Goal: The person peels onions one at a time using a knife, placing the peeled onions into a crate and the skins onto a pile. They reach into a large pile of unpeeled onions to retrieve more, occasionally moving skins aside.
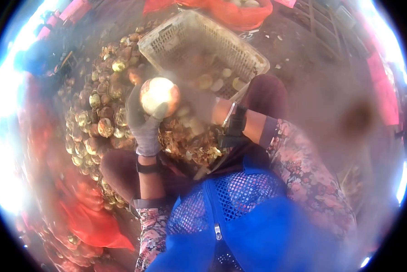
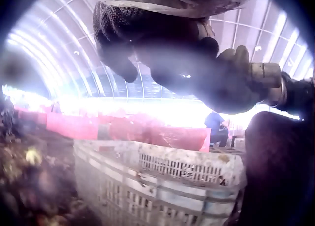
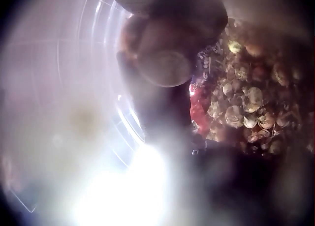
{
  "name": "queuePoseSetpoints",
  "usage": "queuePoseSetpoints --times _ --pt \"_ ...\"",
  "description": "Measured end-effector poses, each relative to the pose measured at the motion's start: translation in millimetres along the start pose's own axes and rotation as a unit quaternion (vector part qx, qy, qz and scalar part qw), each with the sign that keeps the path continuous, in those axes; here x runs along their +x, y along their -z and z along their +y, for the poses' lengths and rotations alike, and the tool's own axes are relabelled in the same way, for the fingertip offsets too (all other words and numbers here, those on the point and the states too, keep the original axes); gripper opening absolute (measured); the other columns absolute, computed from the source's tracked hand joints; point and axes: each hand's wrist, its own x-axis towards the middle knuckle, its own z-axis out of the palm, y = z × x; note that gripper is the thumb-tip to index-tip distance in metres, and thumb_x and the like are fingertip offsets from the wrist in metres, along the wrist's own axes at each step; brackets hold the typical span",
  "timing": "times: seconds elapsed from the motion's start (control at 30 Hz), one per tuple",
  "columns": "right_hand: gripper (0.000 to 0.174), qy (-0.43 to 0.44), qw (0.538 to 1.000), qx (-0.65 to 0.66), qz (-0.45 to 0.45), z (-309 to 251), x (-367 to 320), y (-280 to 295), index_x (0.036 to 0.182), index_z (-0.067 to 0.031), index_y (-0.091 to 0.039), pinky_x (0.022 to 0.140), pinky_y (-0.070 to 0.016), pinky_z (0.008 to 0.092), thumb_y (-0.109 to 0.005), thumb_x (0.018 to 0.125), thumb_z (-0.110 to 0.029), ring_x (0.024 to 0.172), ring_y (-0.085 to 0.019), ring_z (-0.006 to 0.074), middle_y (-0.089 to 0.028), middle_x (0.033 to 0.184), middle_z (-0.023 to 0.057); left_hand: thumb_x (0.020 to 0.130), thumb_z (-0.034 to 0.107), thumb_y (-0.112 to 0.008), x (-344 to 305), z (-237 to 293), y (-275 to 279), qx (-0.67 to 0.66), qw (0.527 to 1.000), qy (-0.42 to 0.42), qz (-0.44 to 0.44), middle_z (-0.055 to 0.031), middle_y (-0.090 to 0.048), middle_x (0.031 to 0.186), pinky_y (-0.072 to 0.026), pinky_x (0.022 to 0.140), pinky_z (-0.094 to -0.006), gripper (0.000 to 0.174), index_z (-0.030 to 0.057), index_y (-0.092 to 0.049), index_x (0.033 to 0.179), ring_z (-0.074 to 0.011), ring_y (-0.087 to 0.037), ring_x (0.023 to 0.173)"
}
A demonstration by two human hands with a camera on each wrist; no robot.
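Note:
A large, pale, shiny onion [image 1: 160,96] sits in my gloved left hand [image 1: 142,113], the thumb lying across its near side. In the right wrist view the same onion [image 3: 165,67] shows dimly beneath dark fingers. My right hand [image 1: 199,103] is a blurred shape just right of the onion, reaching in over the crate's near side. In the left wrist view, the gloved right hand [image 2: 229,83] comes in from the right, close to the dark-gloved left hand [image 2: 147,44]. I cannot tell whether the right hand holds anything.
A whitish slatted plastic crate [image 1: 156,44] stands in front, with several pale onions inside. Unpeeled onions [image 1: 104,127] lie heaped on the left. Loose skins [image 1: 190,147] lie between the knees. Red mesh bags [image 1: 94,222] are at lower left. Another person [image 2: 215,127] sits beyond.

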Motion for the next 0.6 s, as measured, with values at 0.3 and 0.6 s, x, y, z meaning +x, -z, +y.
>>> queuePoseSetpoints --times 0.3,0.6 --pt "0.059 0.104 0.987 -0.113 0.053 28 32 17 0.097 -0.0019 -0.064 0.034 -0.0418 0.0280 -0.044 0.097 -0.057 0.039 -0.051 0.0149 -0.059 0.060 0.0063 0.054 0.032 -0.097 -9 -28 -12 0.137 0.989 -0.028 -0.044 -0.0142 -0.051 0.131 -0.0495 0.100 -0.0373 0.112 0.0029 -0.036 0.143 -0.0259 -0.054 0.117" --pt "0.036 0.347 0.796 -0.496 0.010 4 -2 -8 0.126 -0.0026 -0.060 0.063 -0.0505 0.0385 -0.056 0.097 -0.023 0.072 -0.068 0.0249 -0.068 0.078 0.0107 0.066 0.022 -0.087 1 18 16 -0.143 0.987 0.072 0.023 -0.0090 -0.053 0.127 -0.0486 0.101 -0.0355 0.093 0.0046 -0.037 0.143 -0.0211 -0.054 0.116"
